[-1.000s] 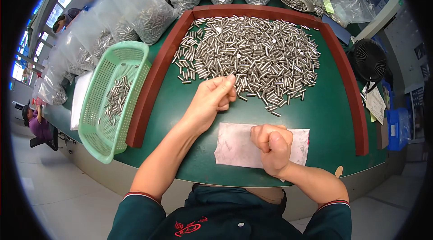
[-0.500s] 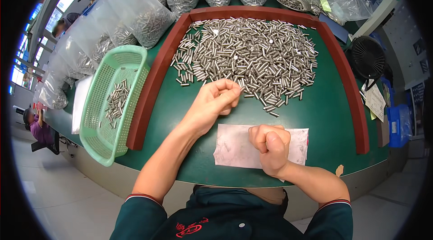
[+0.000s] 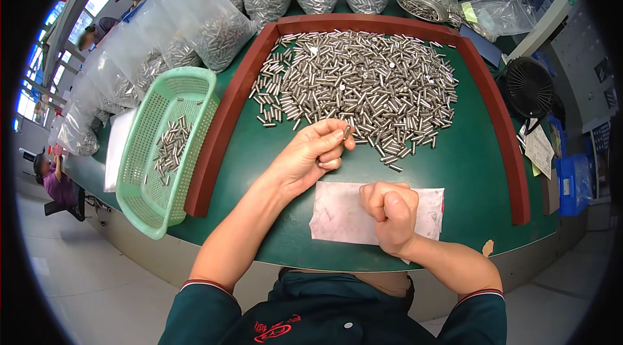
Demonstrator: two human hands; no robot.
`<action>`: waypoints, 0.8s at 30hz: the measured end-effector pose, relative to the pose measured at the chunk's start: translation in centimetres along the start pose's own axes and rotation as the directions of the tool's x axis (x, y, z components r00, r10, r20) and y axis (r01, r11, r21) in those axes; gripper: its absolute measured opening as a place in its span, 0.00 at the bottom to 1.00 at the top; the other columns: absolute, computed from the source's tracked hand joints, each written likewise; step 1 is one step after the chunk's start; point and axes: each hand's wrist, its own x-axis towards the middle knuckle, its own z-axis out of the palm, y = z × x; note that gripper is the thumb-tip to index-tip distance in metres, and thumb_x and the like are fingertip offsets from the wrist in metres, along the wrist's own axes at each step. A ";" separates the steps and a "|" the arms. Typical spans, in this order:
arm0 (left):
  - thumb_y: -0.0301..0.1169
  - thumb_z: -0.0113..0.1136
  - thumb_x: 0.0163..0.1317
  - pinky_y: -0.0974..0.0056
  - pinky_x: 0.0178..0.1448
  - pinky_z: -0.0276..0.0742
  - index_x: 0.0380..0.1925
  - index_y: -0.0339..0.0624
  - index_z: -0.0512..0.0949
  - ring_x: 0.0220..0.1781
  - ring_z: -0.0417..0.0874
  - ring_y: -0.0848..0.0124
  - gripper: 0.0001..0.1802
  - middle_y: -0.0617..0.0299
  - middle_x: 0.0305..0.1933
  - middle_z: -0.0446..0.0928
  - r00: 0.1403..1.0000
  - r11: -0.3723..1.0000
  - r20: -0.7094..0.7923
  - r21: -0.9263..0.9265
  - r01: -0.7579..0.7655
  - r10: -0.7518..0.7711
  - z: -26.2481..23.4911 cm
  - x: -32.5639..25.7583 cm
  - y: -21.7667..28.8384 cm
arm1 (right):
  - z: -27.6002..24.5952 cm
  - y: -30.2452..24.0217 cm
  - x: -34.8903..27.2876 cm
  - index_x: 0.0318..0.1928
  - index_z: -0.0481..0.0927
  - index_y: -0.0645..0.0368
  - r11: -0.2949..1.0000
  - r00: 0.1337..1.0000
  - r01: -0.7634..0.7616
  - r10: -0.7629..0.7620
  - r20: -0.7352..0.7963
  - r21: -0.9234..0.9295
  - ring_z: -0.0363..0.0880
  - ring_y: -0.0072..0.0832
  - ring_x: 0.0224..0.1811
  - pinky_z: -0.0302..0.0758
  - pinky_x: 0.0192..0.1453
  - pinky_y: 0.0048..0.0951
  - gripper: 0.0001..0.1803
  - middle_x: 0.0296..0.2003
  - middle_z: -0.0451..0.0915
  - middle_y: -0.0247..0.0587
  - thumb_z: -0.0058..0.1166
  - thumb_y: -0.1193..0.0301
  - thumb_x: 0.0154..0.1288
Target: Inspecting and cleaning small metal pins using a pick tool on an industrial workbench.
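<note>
Between the thumb and fingers of my left hand point(image 3: 316, 154) a small metal pin point(image 3: 347, 131) is pinched, just in front of the near edge of a wide pile of metal pins point(image 3: 363, 79). My right hand point(image 3: 391, 214) is closed in a fist above a smudged white cloth or sheet point(image 3: 337, 212) at the table's front. Whatever that fist may hold is hidden by the fingers. Left of my arm, a light green plastic basket point(image 3: 133, 176) holds a smaller heap of pins point(image 3: 172, 150).
A dark red frame point(image 3: 224, 121) borders the pile on the green table point(image 3: 474, 170). Clear bags of pins point(image 3: 214, 27) line the back and left. A metal bowl point(image 3: 422, 6) stands at the back right, a black fan point(image 3: 529, 85) on the right. Other people sit farther off.
My left hand has turned slightly, and the pin at its fingertips now shows more fully. My right fist keeps its place over the white sheet. The view has shifted a little.
</note>
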 end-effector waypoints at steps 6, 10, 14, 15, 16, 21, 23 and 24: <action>0.40 0.42 0.63 0.75 0.24 0.57 0.33 0.38 0.70 0.19 0.57 0.81 0.15 0.58 0.30 0.72 0.990 0.999 -0.137 0.030 -0.029 0.033 0.8 -0.2 0.7 | -0.1 0.0 0.0 0.10 0.54 0.59 1.000 1.000 -0.010 0.010 -0.008 0.003 0.48 0.20 0.12 0.46 0.18 0.24 0.22 0.08 0.54 0.31 0.32 0.65 0.60; 0.41 0.44 0.63 0.75 0.21 0.52 0.22 0.41 0.68 0.15 0.52 0.81 0.17 0.68 0.17 0.64 0.944 0.919 -0.246 0.376 -0.119 0.222 -0.1 -0.2 1.0 | -0.1 0.1 0.0 0.11 0.54 0.59 1.000 1.000 -0.002 0.002 -0.001 0.012 0.47 0.20 0.12 0.46 0.17 0.25 0.21 0.08 0.54 0.31 0.32 0.65 0.60; 0.29 0.60 0.51 0.72 0.19 0.57 0.24 0.35 0.75 0.14 0.61 0.81 0.08 0.70 0.12 0.64 0.825 0.377 -0.065 0.908 -0.185 0.561 0.0 0.4 -0.1 | 0.0 0.1 0.0 0.11 0.54 0.59 1.000 1.000 0.009 -0.009 0.010 0.012 0.47 0.20 0.12 0.46 0.17 0.25 0.22 0.08 0.54 0.31 0.32 0.64 0.61; 0.28 0.61 0.50 0.73 0.19 0.56 0.26 0.36 0.76 0.15 0.59 0.82 0.07 0.71 0.11 0.62 0.824 0.255 -0.060 0.961 -0.104 0.564 0.2 0.2 -0.3 | 0.0 0.1 0.0 0.11 0.54 0.59 1.000 1.000 0.012 -0.012 0.007 0.004 0.48 0.20 0.12 0.46 0.17 0.24 0.23 0.08 0.54 0.31 0.32 0.64 0.61; 0.27 0.61 0.49 0.73 0.19 0.55 0.27 0.36 0.76 0.15 0.57 0.84 0.07 0.71 0.11 0.60 0.823 0.127 -0.056 0.992 -0.020 0.565 0.7 0.1 -0.5 | 0.1 0.1 0.0 0.11 0.54 0.59 1.000 1.000 0.014 -0.014 0.003 -0.003 0.48 0.20 0.12 0.46 0.17 0.24 0.23 0.08 0.54 0.31 0.32 0.63 0.61; 0.28 0.63 0.46 0.65 0.18 0.59 0.25 0.36 0.73 0.10 0.61 0.68 0.10 0.59 0.09 0.62 0.757 -0.141 0.178 0.983 -0.115 0.628 1.0 1.1 -1.2 | 0.5 -0.4 0.0 0.11 0.54 0.59 0.997 0.999 0.045 -0.043 0.031 -0.064 0.48 0.20 0.11 0.45 0.16 0.25 0.24 0.08 0.53 0.31 0.33 0.61 0.62; 0.30 0.59 0.50 0.55 0.24 0.66 0.24 0.35 0.71 0.19 0.73 0.53 0.09 0.51 0.16 0.72 0.834 -0.186 0.203 0.975 -0.123 0.513 0.9 1.3 -1.2 | 0.4 -0.4 0.1 0.11 0.54 0.59 0.994 0.998 0.059 -0.057 0.033 -0.089 0.48 0.20 0.11 0.45 0.16 0.25 0.24 0.08 0.53 0.31 0.33 0.61 0.61; 0.29 0.59 0.51 0.56 0.24 0.67 0.23 0.34 0.71 0.20 0.73 0.52 0.09 0.50 0.17 0.73 0.847 -0.193 0.188 0.976 -0.103 0.498 1.0 1.1 -1.2 | 0.4 -0.4 0.1 0.11 0.54 0.59 0.995 0.998 0.052 -0.049 0.030 -0.091 0.48 0.20 0.11 0.45 0.16 0.25 0.24 0.08 0.53 0.31 0.33 0.61 0.61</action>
